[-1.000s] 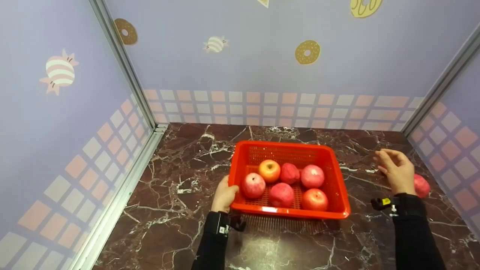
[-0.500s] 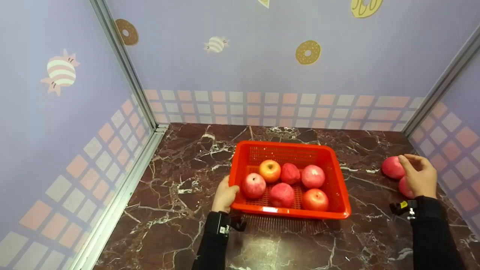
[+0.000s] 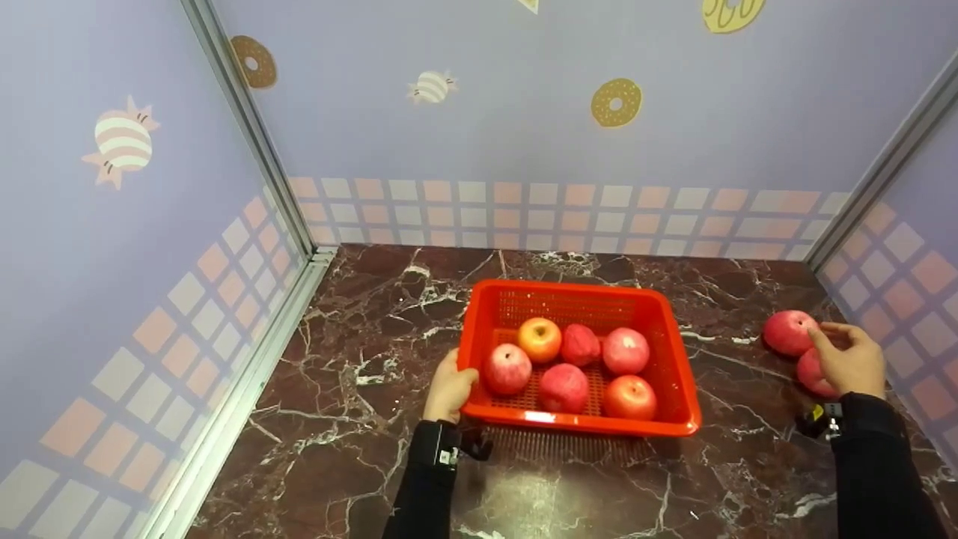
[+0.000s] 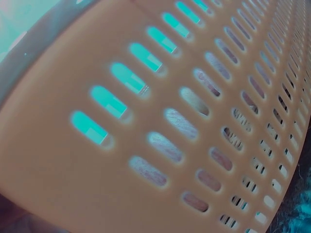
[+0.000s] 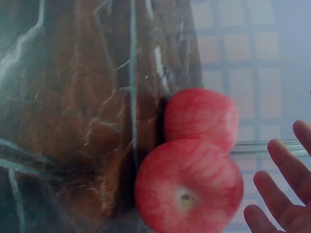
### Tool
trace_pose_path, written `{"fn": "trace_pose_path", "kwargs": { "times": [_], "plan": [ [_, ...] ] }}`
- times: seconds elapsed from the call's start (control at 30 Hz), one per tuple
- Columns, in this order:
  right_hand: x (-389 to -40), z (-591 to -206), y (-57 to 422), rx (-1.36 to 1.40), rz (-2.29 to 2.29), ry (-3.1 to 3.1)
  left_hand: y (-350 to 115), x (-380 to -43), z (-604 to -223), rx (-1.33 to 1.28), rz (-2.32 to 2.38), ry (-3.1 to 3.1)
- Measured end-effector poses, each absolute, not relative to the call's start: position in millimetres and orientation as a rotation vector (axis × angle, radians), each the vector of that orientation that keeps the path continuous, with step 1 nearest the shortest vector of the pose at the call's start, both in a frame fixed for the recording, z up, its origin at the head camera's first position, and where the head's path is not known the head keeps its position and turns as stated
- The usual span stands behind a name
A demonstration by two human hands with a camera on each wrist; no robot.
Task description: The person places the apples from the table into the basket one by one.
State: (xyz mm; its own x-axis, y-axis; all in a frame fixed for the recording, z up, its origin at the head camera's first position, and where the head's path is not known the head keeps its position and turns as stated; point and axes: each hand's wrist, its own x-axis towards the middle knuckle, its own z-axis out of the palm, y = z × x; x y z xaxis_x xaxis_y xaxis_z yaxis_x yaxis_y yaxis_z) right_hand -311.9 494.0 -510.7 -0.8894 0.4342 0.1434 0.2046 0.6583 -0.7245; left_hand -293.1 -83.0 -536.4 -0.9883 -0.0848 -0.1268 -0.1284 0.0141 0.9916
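My left hand grips the left rim of a red plastic basket, thumb over the edge. Its slotted side wall fills the left wrist view. In the basket lie several fruits, among them a yellow-orange apple, a pinkish apple and a small dark red fruit. On the right, my right hand is beside two red apples, the farther one and the nearer one. In the right wrist view its fingers are spread and apart from the apples.
The basket and apples stand on a dark marbled tabletop. Patterned lilac panels enclose it: a left wall, a back wall and a right wall, with metal strips at the corners.
My right hand has moved right from between the basket and the apples to beside the two apples, uncovering the farther one. The left hand and basket have stayed in place.
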Motion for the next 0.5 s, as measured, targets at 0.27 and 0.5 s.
{"fn": "trace_pose_path", "kwargs": {
  "times": [0.27,0.5],
  "plan": [
    [-312,-523,495,-0.479,1.016,-2.644,-84,-292,-535,-0.230,2.175,2.197],
    [-315,-533,499,-0.469,1.013,-2.687,-83,-290,-533,-0.205,2.187,2.236]
  ]
}}
